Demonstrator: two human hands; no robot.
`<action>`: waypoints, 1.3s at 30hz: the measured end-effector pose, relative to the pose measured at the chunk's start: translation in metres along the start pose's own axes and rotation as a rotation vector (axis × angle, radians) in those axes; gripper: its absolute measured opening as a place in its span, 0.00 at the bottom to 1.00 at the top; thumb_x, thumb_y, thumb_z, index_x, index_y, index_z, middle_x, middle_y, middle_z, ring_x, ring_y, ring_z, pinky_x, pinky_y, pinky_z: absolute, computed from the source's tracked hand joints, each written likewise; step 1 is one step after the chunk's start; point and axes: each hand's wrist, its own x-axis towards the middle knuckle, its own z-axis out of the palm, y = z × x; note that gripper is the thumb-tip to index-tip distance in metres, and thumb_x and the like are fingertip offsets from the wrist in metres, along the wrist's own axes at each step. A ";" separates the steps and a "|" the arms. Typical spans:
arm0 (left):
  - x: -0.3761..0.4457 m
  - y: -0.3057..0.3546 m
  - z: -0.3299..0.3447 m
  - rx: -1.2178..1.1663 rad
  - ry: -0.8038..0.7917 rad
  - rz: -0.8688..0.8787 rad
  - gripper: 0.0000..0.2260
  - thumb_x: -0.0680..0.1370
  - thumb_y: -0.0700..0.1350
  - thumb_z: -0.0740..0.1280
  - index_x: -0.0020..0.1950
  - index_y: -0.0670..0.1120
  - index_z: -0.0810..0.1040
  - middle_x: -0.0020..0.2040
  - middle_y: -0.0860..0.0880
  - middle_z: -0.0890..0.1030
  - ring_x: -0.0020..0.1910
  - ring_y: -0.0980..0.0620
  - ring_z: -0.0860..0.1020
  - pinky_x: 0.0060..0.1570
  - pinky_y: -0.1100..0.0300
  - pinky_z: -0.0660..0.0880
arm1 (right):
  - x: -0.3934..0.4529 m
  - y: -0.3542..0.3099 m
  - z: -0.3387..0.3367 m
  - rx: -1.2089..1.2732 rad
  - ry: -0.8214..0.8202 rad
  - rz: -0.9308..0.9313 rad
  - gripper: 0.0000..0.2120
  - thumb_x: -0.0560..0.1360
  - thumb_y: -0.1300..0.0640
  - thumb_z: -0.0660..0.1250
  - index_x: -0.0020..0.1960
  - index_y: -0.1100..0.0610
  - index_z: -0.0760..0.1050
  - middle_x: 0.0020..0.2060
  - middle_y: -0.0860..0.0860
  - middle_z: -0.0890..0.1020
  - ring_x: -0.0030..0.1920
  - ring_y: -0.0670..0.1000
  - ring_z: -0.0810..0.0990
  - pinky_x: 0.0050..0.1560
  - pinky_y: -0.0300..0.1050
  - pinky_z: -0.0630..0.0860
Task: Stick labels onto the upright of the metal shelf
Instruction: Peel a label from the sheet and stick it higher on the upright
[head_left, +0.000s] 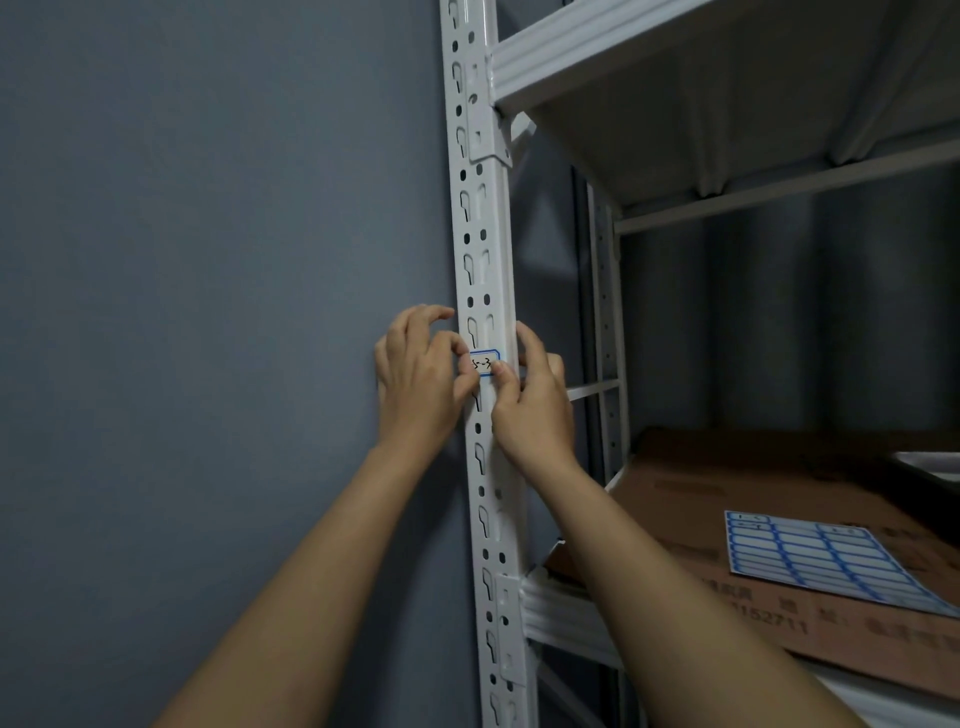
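— Where is the label (485, 362)?
— On the white upright (480, 234), pinched at its edges by the left hand (418, 387) and right hand (532, 410); their thumbs cover part of the handwriting.
— Around it?
— A label sheet (815, 558) lies on cardboard (779, 467) on the shelf, its far corner cut off. A grey wall (208, 260) stands left.

I see two of my hands, my left hand (415, 379) and my right hand (530, 405). There is one label (484, 362) with a blue edge on one white upright (480, 249) at the front. One more upright (605, 312) stands at the back. I count two shelves, one top shelf (727, 93) and one lower shelf (566, 613). One brown cardboard sheet (675, 499) lies there. One sheet of labels (810, 556) lies on it.
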 end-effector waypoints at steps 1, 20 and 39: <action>0.000 0.000 0.000 -0.001 -0.003 -0.006 0.10 0.71 0.48 0.60 0.39 0.43 0.76 0.59 0.44 0.77 0.63 0.47 0.64 0.56 0.48 0.63 | 0.000 0.000 0.000 0.003 -0.003 0.001 0.23 0.81 0.51 0.58 0.75 0.46 0.60 0.62 0.52 0.69 0.54 0.55 0.77 0.57 0.55 0.74; -0.008 -0.001 -0.005 -0.014 0.034 -0.033 0.11 0.74 0.50 0.61 0.42 0.45 0.79 0.58 0.46 0.77 0.61 0.48 0.64 0.55 0.52 0.61 | -0.002 -0.003 0.000 -0.009 -0.014 0.009 0.22 0.81 0.50 0.57 0.74 0.45 0.59 0.61 0.51 0.69 0.53 0.54 0.78 0.55 0.57 0.75; 0.000 0.006 -0.005 -0.018 -0.041 -0.091 0.04 0.70 0.42 0.68 0.40 0.43 0.77 0.59 0.45 0.76 0.63 0.43 0.67 0.57 0.49 0.60 | 0.000 0.000 0.005 -0.025 0.021 0.017 0.22 0.81 0.51 0.57 0.75 0.45 0.59 0.63 0.52 0.69 0.55 0.56 0.77 0.58 0.58 0.73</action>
